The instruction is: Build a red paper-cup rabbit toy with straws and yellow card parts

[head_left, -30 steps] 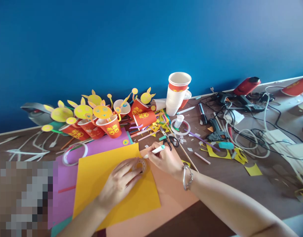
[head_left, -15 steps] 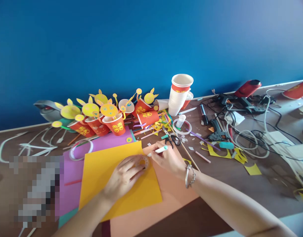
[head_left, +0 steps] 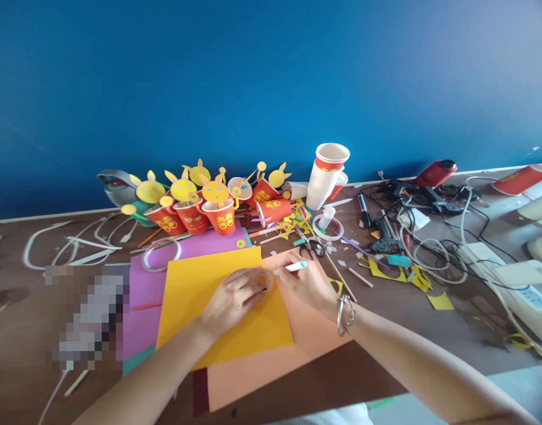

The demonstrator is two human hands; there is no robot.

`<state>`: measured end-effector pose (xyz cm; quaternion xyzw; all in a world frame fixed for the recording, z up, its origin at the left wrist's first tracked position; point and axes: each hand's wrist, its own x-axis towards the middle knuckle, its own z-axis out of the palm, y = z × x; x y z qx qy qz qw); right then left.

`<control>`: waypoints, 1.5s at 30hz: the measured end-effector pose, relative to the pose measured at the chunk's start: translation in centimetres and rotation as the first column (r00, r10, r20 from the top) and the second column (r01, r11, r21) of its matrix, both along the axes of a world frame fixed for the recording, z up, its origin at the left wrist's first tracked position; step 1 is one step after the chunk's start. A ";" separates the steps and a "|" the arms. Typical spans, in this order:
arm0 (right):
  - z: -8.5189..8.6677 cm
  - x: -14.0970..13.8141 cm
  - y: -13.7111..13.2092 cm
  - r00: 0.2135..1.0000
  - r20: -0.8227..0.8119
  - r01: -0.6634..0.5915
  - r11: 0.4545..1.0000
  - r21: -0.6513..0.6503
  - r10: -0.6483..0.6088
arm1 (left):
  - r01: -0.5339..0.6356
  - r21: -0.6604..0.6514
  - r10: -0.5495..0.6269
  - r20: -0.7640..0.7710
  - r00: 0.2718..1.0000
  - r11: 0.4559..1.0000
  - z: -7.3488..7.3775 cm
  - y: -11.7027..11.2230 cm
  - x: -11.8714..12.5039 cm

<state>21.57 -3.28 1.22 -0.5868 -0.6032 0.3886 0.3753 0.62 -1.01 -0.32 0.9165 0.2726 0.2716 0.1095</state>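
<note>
My left hand holds a small see-through ring down on a sheet of yellow paper, close to its upper right corner. Its fingertips rest on the ring's edge. In my right hand is a white marker with a teal end, slanted, its tip at the right side of the ring. Whether the tip touches the paper, I cannot tell. Beneath the yellow sheet lie a peach paper and a purple paper.
Red paper cups with yellow animal faces stand behind the papers. A stack of white cups rises near the wall. Black-handled scissors, a glue gun, paper scraps, tangled cables and a power strip lie rightward.
The view has shifted, so the tabletop things at left and centre appear further right. My left hand stays on the ring, and my right hand still holds the marker beside it.
</note>
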 end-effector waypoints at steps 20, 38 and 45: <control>-1.0 -0.4 -3.5 0.998 -0.057 0.015 0.996 0.083 -0.011 | 0.015 0.034 -0.012 -0.087 0.996 0.999 0.1 -0.2 -0.4; -0.1 -2.0 -5.2 0.919 0.327 -0.359 0.815 0.456 0.221 | 0.046 -0.171 -0.083 -0.215 0.973 0.984 2.1 -0.4 -0.8; -0.5 -2.3 -4.8 0.871 0.442 -0.418 0.796 0.437 0.215 | 0.041 -0.161 -0.070 -0.179 0.981 0.986 1.8 -0.3 -0.9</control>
